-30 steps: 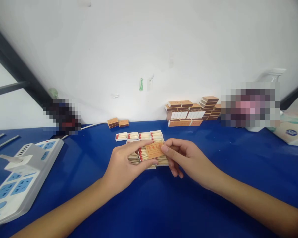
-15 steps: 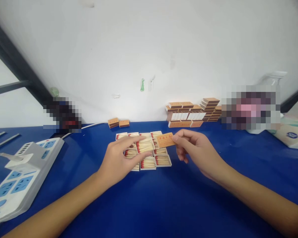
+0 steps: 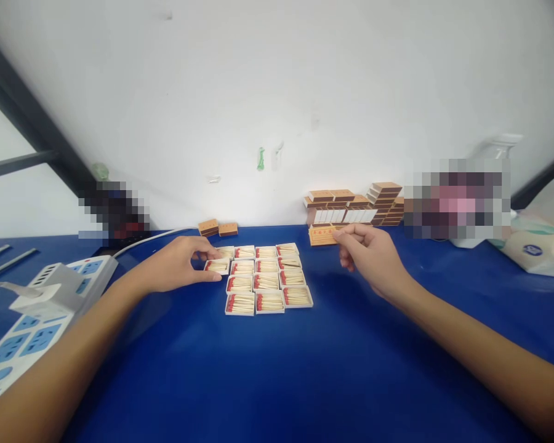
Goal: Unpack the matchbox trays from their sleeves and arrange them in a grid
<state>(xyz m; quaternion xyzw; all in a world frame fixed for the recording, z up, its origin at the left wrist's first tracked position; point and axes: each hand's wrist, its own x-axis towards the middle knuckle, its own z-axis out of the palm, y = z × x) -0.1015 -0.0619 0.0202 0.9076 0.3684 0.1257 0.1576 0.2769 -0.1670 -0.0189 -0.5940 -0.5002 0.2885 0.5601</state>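
My left hand [image 3: 184, 263] grips a matchbox tray [image 3: 217, 266] full of red-tipped matches between thumb and fingers. That tray is at the left side of several open match trays [image 3: 266, 280] lying in rows on the blue table. Between the thumb and fingers of my right hand [image 3: 365, 249] is an orange matchbox sleeve [image 3: 322, 236] with printing on its face. The sleeve is held above the table, in front of the stacked matchboxes. Whether the tray in my left hand rests on the table I cannot tell.
Closed matchboxes [image 3: 341, 215] are stacked against the white wall, and a few more matchboxes [image 3: 208, 227] lie at the back left. A power strip [image 3: 32, 326] with a plugged-in cable is at left. A tissue pack [image 3: 535, 249] sits at right.
My left hand has carried the match tray leftward from over the rows to their left side. My right hand has moved the sleeve slightly right and back, away from the trays.
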